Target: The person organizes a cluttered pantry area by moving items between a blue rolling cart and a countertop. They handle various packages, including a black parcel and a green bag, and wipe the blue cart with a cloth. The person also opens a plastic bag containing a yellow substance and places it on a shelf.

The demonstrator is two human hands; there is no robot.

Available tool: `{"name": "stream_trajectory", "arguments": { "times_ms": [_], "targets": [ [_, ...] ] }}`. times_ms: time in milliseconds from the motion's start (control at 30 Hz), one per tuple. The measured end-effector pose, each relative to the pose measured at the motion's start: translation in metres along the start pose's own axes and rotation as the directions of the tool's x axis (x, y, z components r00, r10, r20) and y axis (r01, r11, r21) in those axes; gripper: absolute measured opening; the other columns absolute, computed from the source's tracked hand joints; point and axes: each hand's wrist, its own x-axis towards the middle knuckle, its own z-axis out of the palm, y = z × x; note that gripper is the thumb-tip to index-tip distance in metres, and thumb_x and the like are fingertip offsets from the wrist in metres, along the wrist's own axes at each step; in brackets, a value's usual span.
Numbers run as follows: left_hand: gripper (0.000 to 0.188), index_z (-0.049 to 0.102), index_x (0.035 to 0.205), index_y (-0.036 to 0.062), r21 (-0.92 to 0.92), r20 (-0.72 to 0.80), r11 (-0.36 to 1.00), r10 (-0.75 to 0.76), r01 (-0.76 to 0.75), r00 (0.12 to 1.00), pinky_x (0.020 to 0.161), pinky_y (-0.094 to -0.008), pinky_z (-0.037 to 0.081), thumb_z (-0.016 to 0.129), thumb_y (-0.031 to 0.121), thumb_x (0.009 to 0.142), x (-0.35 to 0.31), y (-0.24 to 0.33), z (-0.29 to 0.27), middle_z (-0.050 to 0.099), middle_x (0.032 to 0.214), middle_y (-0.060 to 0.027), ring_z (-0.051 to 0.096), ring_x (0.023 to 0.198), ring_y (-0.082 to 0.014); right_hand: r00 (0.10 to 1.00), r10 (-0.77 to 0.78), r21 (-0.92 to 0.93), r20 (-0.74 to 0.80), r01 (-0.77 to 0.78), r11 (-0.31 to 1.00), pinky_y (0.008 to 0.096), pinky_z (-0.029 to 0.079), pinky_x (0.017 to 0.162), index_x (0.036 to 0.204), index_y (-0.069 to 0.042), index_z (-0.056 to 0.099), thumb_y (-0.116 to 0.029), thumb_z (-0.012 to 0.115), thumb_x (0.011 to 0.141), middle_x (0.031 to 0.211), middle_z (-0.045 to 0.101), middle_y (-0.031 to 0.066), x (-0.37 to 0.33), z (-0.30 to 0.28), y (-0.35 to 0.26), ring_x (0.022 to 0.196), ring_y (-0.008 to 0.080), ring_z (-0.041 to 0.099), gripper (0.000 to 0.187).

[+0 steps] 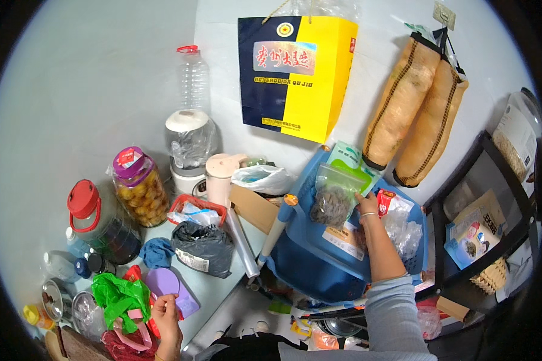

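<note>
My right hand (368, 206) reaches over the blue plastic basket (306, 265) and pinches the side of a clear zip bag (333, 201). Grey-brown dried stuff fills the bag's lower part. Behind it stands a green and white packet (350, 161). My left hand (166, 319) hovers low at the table's near side with its fingers curled closed, and nothing shows between them. Just beyond it lies a flat purple plastic piece (173, 291). A bright green plastic bag (121, 296) and a pink strap (140, 338) are to its left.
On the table (226, 298) stand a red-lidded jar (105, 225), a purple-lidded jar (140, 191), a beige cup (220, 174) and a black plastic bag (203, 248). A blue and yellow paper bag (295, 78) and two tan tubular holders (403, 99) hang on the wall. A black-framed rack (442, 243) rises at right.
</note>
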Motion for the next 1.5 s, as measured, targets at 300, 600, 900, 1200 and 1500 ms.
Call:
{"name": "stream_trajectory", "arguments": {
  "times_ms": [300, 600, 900, 1200, 1500],
  "targets": [
    [0.014, 0.060, 0.082, 0.0039, -0.033, -0.007, 0.999, -0.017, 0.016, 1.000, 0.035, -0.0182, 0.017, 0.057, 0.016, 0.088, 0.013, -0.015, -0.016, 0.048, 0.057, 0.0046, 0.027, 0.038, -0.0002, 0.918, -0.328, 0.010, -0.224, 0.339, 0.941, 0.0248, 0.041, 0.064, 0.091, -0.003, 0.056, -0.014, 0.054, 0.088, 0.081, 0.055, 0.0015, 0.011, -0.036, 0.010, 0.070, 0.0108, 0.048, 0.012],
    [0.016, 0.058, 0.081, 0.0035, -0.033, 0.032, 0.999, -0.040, 0.041, 0.999, 0.035, -0.0183, 0.023, 0.055, 0.017, 0.089, 0.012, -0.015, -0.009, 0.060, 0.073, -0.0021, 0.031, 0.039, -0.0013, 0.994, -0.033, 0.463, -0.101, 0.076, 0.883, 0.0343, 0.047, 0.071, 0.118, -0.010, 0.046, -0.016, 0.051, 0.090, 0.102, 0.057, 0.0062, 0.015, -0.033, 0.034, 0.087, 0.0204, 0.055, 0.029],
    [0.017, 0.060, 0.082, 0.0063, -0.048, -0.038, 0.998, -0.029, 0.027, 0.999, 0.036, -0.0181, 0.019, 0.055, 0.021, 0.089, -0.001, -0.008, -0.022, 0.040, 0.052, 0.0079, 0.028, 0.039, -0.0011, 0.987, -0.049, 0.143, 0.151, 0.028, 0.989, 0.0407, 0.050, 0.062, 0.121, -0.003, 0.037, -0.012, 0.084, 0.058, 0.107, 0.056, 0.0134, -0.013, -0.018, 0.085, 0.089, 0.0254, 0.059, 0.079],
    [0.015, 0.062, 0.084, 0.0050, -0.052, -0.167, 0.998, -0.037, 0.028, 0.985, 0.040, -0.0186, 0.017, 0.056, 0.018, 0.089, -0.013, -0.012, -0.041, 0.040, 0.055, 0.0089, 0.027, 0.043, -0.0002, 0.994, -0.089, -0.427, 0.060, 0.106, 0.898, 0.0377, 0.045, 0.079, 0.128, -0.007, 0.024, -0.008, 0.087, 0.044, 0.114, 0.044, 0.0215, -0.054, 0.059, 0.033, 0.096, 0.0329, 0.049, 0.105],
    [0.026, 0.053, 0.107, 0.0052, -0.177, -0.156, 0.981, -0.113, 0.085, 0.981, 0.039, -0.0162, 0.018, 0.042, 0.025, 0.095, -0.014, -0.005, -0.055, 0.035, 0.057, 0.0082, 0.024, 0.044, -0.0010, 0.747, -0.595, -0.626, 0.297, 0.623, 0.469, 0.0316, 0.048, 0.074, 0.110, -0.002, 0.053, -0.010, 0.068, 0.072, 0.101, 0.057, 0.0136, -0.145, 0.009, -0.100, 0.082, 0.0244, 0.057, 0.042]
  ]
}}
